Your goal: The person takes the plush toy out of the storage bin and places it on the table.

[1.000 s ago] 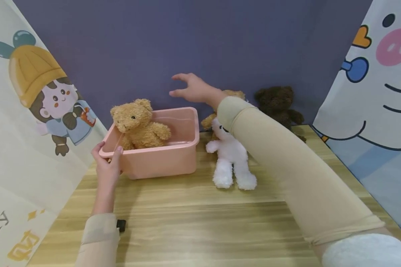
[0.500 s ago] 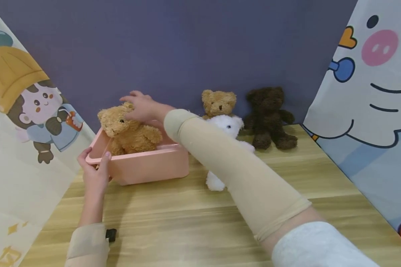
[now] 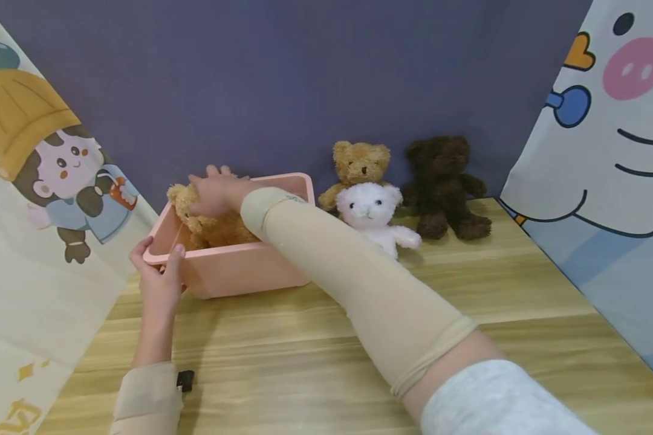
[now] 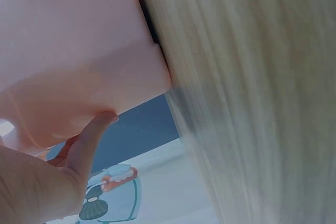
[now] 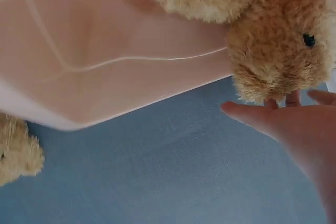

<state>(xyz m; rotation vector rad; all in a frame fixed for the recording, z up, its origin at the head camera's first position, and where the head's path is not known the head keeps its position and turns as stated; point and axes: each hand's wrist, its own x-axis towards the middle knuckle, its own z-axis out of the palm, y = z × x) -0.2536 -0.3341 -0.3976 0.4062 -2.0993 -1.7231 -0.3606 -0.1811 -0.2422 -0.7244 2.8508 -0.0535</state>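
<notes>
A light-brown teddy bear [image 3: 181,202] sits in the left part of a pink plastic bin [image 3: 239,272]. My right hand [image 3: 220,193] lies over the bear's head and hides much of it. In the right wrist view, fingertips touch the head's fur, and one straight finger [image 5: 252,115] stands slightly away from it. My left hand [image 3: 160,281] grips the bin's near left corner, thumb on the front wall and fingers round the side. Seen from the left wrist, the thumb [image 4: 94,135] presses the bin's outer wall.
Right of the bin, a white teddy bear [image 3: 369,208] sits before another light-brown bear [image 3: 361,163]. A dark-brown bear [image 3: 438,181] leans against the blue-grey back wall [image 3: 326,78]. Cartoon panels flank the wooden table [image 3: 305,362] on both sides.
My right hand has come leftward from above the middle and down onto the bear's head. The bear's head sits lower in the bin. My left hand keeps its hold on the corner.
</notes>
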